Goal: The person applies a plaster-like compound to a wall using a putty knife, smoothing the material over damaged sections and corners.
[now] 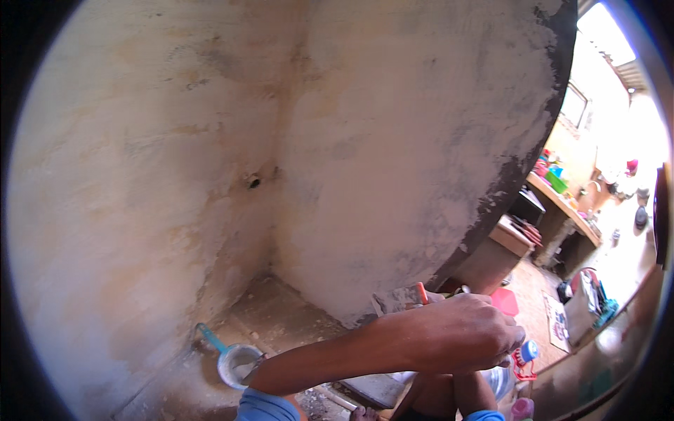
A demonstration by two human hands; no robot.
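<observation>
My left forearm reaches across from the lower left, and my left hand (467, 333) is closed in the air in front of the wall, knuckles up. What its fingers grip is hidden beneath it. Just behind its wrist shows a putty-smeared scraper blade (399, 300), with a short orange piece (422, 292) standing up beside it. My right hand is mostly covered by the left one, so its fingers cannot be read. The pale wall (379, 175), patchy with plaster, meets another wall at a corner.
A dipper (239, 365) with a blue handle, holding whitish matter, rests on the dusty floor at lower left. A small hole (253, 182) opens near the corner. To the right are a pink item (504, 302), a blue-lidded container (529, 350) and a counter (565, 207) with kitchenware.
</observation>
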